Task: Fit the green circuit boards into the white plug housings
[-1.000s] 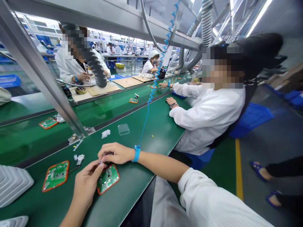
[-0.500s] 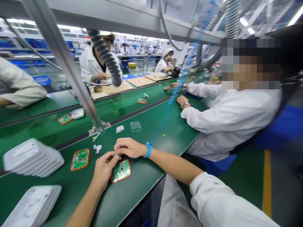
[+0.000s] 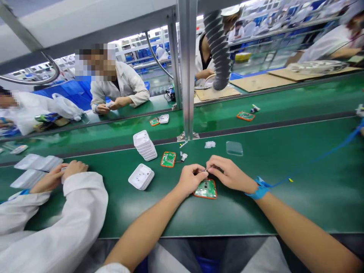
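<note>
My left hand [image 3: 191,179] and my right hand [image 3: 229,172] meet fingertip to fingertip, both closed in a pinch. Between them is a tiny part, too small and too covered by the fingers to name. Just below the fingertips a green circuit board [image 3: 209,190] with an orange rim lies flat on the bench, its upper left partly hidden by my left hand. A second orange-rimmed circuit board [image 3: 168,159] lies farther left, with a small white component [image 3: 184,156] wired beside it. A blue wrist strap [image 3: 259,189] circles my right wrist.
Left of the boards stand a tall stack of white housings [image 3: 145,146] and a shorter stack [image 3: 141,177]. Behind my hands are small white pieces [image 3: 210,145] and a clear tray [image 3: 234,148]. A metal post [image 3: 187,76] rises at the belt. A co-worker's sleeves [image 3: 82,204] occupy the left.
The view has swung left, so the bench now lies straighter and co-workers on the left show. My hands stay pinched together above the same board.
</note>
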`<state>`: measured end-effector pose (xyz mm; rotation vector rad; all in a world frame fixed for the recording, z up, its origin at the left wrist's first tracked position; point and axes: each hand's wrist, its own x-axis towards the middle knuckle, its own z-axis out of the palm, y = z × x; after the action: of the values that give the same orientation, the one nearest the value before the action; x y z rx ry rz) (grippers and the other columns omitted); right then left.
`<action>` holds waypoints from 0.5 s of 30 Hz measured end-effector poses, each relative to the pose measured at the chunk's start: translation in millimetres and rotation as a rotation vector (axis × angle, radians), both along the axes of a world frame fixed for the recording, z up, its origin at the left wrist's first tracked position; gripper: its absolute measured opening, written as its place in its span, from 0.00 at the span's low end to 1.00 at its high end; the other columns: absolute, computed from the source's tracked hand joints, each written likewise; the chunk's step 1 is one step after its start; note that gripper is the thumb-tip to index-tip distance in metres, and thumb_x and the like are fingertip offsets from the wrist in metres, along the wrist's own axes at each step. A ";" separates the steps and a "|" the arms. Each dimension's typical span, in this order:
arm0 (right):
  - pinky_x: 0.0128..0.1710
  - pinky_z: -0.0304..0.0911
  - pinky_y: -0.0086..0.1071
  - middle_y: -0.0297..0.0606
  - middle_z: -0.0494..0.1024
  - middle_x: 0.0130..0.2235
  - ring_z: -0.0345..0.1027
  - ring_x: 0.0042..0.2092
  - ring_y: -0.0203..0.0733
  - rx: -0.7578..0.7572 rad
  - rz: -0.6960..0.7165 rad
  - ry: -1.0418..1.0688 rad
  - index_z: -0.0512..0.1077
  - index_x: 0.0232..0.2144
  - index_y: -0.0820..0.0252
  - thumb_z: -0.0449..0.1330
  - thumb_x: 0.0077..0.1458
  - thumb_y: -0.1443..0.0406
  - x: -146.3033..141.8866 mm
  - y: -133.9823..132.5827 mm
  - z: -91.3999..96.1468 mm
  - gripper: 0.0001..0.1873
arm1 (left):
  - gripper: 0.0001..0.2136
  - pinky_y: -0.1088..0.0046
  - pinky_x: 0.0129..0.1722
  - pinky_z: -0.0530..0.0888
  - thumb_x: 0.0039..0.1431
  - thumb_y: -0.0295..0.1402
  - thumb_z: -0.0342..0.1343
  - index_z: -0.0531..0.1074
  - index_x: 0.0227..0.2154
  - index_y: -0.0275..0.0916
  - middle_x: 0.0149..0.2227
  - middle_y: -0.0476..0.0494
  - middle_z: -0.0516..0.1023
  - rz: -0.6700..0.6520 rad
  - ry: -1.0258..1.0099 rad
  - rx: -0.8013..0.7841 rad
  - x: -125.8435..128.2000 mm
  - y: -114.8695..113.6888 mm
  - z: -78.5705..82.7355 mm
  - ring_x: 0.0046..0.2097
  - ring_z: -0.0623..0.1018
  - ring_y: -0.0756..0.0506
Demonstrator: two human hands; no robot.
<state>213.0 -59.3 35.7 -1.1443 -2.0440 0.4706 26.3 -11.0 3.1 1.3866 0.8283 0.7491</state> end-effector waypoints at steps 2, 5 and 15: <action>0.36 0.60 0.32 0.36 0.70 0.33 0.64 0.35 0.38 0.006 -0.033 0.027 0.69 0.34 0.58 0.52 0.70 0.65 -2.7 1.6 -1.9 0.11 | 0.16 0.70 0.32 0.66 0.45 0.44 0.67 0.76 0.28 0.35 0.25 0.45 0.75 -0.018 -0.001 0.007 -1.0 0.4 4.5 0.28 0.71 0.48; 0.39 0.61 0.31 0.36 0.71 0.34 0.64 0.36 0.38 0.045 -0.059 0.036 0.70 0.34 0.60 0.52 0.70 0.65 -9.0 -0.2 -1.1 0.11 | 0.14 0.71 0.34 0.68 0.45 0.42 0.66 0.78 0.28 0.35 0.25 0.45 0.77 -0.014 0.038 0.051 -3.2 -3.9 16.2 0.29 0.72 0.48; 0.47 0.64 0.30 0.39 0.72 0.37 0.67 0.41 0.39 0.006 0.068 -0.060 0.71 0.36 0.61 0.56 0.68 0.66 4.6 20.9 -10.3 0.07 | 0.19 0.72 0.31 0.67 0.48 0.50 0.64 0.79 0.27 0.36 0.25 0.45 0.77 -0.161 0.253 0.186 -7.1 24.5 4.7 0.29 0.72 0.46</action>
<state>217.6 -38.3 25.4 -1.0996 -2.1405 0.4680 19.2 13.5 7.8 1.7182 0.8463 0.5425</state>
